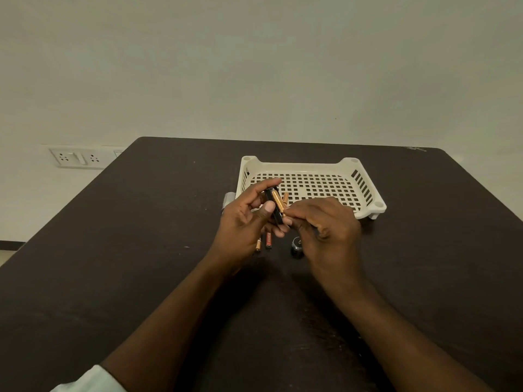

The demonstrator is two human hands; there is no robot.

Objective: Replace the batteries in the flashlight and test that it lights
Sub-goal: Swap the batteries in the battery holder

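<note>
Head view, looking down over a dark table (pixel 141 278). I see both hands raised just above the tabletop, near its middle, in front of a cream perforated tray (pixel 311 165).

Left hand (pixel 249 219): fingers and thumb curled round a black battery holder (pixel 272 206), held tilted, top end leaning away from me. A gold battery (pixel 278 200) lies along the holder's right side, touching it.

Right hand (pixel 328 222): fingertips pinch the near end of that gold battery; the other fingers are curled under. How firm the pinch is, I cannot tell.

A second gold battery (pixel 285 198) pokes up just behind the first, over the tray's near edge; whether it is held or resting I cannot tell.

On the table below the left hand: two loose batteries (pixel 264 241), side by side. Beside the right hand's heel: a black round cap (pixel 296 246), partly hidden. A pale cylindrical object (pixel 228 200) lies left of the tray, mostly behind the left hand.

White wall sockets (pixel 76 157) at far left.
</note>
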